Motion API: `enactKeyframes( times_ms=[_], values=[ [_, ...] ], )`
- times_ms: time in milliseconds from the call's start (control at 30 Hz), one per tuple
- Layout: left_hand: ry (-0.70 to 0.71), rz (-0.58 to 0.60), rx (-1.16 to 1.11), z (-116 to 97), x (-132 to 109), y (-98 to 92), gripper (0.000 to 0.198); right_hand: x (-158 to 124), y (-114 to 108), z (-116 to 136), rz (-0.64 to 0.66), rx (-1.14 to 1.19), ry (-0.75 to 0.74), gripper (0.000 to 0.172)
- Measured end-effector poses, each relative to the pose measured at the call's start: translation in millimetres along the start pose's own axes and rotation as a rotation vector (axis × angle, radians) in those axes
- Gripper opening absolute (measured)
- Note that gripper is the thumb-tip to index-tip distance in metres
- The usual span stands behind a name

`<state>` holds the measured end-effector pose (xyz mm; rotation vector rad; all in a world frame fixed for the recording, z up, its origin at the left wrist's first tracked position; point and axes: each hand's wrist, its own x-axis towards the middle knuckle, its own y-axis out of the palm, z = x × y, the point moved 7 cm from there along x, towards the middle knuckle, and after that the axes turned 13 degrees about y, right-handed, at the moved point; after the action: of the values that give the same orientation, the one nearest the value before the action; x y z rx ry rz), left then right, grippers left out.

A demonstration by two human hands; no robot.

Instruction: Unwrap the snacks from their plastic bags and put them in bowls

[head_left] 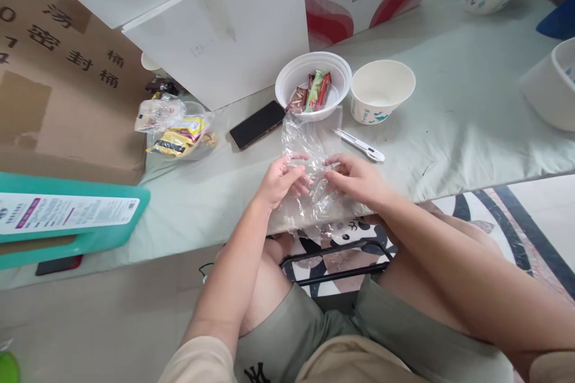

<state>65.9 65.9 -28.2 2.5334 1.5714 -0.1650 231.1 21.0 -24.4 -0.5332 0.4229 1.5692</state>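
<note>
A crinkled clear plastic bag [314, 203] lies near the table's front edge, its lower end hanging over. My left hand [283, 181] grips its left side, with some fingertips seen through the film. On the right side, my right hand [357, 176] pinches the bag between thumb and fingers. The bag's far end reaches a white bowl [283, 87] holding several wrapped snack bars [317, 91]. Just beyond my right hand lies a white utility knife [363, 146]. A black phone [257, 124] rests beyond my left hand.
A white paper bowl [383, 87] stands right of the snack bowl. A clear bowl of packets [179, 134] sits at left, before a cardboard box [76, 90]. A teal container [130, 215] lies at the left edge. White boxes [251, 36] block the back.
</note>
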Motion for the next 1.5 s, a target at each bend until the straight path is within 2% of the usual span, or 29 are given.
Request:
enactKeyframes(
  times_ms=[67, 133, 200, 333, 433, 533, 667, 700, 767, 833, 867, 933, 1000, 1067, 1133, 1200, 1300, 1367, 1500],
  values=[
    [0.001, 0.023, 0.006, -2.1, -2.7, -1.3, 0.052, 1.8, -1.0, 1.9, -0.044, -0.033, -0.071, 0.018],
    [0.027, 0.017, 0.006, -4.8, -4.1, -4.2, 0.051, 3.8, -2.4, 1.9, -0.086, -0.009, -0.107, 0.021],
    [0.058, -0.002, -0.01, -7.0, -4.5, -7.8, 0.044, 5.8, -3.6, 1.6, -0.111, 0.025, -0.124, 0.022],
    [0.113, -0.048, -0.089, -10.8, -4.9, -16.9, 0.03, 5.8, -9.5, 7.4, -0.147, 0.183, -0.236, 0.006],
    [0.143, -0.034, -0.124, -13.2, -5.7, -21.4, 0.022, 5.6, -14.5, 9.2, -0.176, 0.252, -0.281, 0.007],
    [0.198, -0.018, -0.099, -15.3, -5.2, -25.9, 0.012, 7.1, -21.7, 7.7, -0.225, 0.316, -0.259, 0.007],
    [0.339, -0.011, 0.043, -18.9, -1.5, -30.2, 0.032, 12.8, -22.2, 3.4, -0.146, 0.469, -0.123, 0.008],
    [0.362, -0.029, 0.122, -19.1, -0.4, -31.8, 0.035, 13.5, -20.5, 2.7, -0.115, 0.493, -0.084, 0.015],
    [0.383, -0.087, 0.271, -20.1, 1.3, -34.6, 0.027, 12.9, -16.5, 2.6, -0.072, 0.475, -0.022, 0.038],
    [0.378, -0.153, 0.257, -21.9, 1.4, -36.0, 0.016, 10.8, -11.3, 3.9, -0.036, 0.369, 0.015, 0.061],
    [0.369, -0.191, 0.166, -23.0, 0.9, -36.2, 0.026, 9.5, -8.6, 5.6, -0.021, 0.31, 0.015, 0.063],
    [0.305, -0.224, -0.095, -22.6, -0.2, -31.5, 0.053, 6.7, -5.6, 11.2, -0.01, 0.247, -0.031, 0.047],
    [0.171, -0.166, -0.284, -18.7, -0.8, -17.7, 0.065, 3.8, -5.3, 18.7, -0.008, 0.285, -0.113, 0.029],
    [0.031, -0.085, -0.301, -13.6, -2.1, -3.1, 0.054, 2.2, -6.7, 23.3, -0.006, 0.368, -0.159, 0.026],
    [-0.023, -0.081, -0.247, -11.2, -2.1, 2.1, 0.04, 2.6, -6.5, 23.3, 0.014, 0.378, -0.135, 0.027],
    [-0.016, -0.129, -0.208, -11.3, -0.6, -0.8, 0.035, 4.0, -4.2, 19.7, 0.043, 0.258, -0.068, 0.026],
    [-0.047, -0.151, -0.107, -10.0, 0.5, -8.8, 0.039, 4.9, -5.2, 15.6, 0.057, 0.126, -0.029, 0.022],
    [-0.071, -0.155, -0.086, -9.9, 0.1, -14.0, 0.037, 4.9, -8.4, 17.4, 0.072, 0.223, -0.061, 0.024],
    [-0.023, -0.188, -0.284, -16.2, 1.7, -16.9, 0.023, 3.9, -11.8, 27.1, 0.201, 0.482, -0.121, 0.022]
  ],
)
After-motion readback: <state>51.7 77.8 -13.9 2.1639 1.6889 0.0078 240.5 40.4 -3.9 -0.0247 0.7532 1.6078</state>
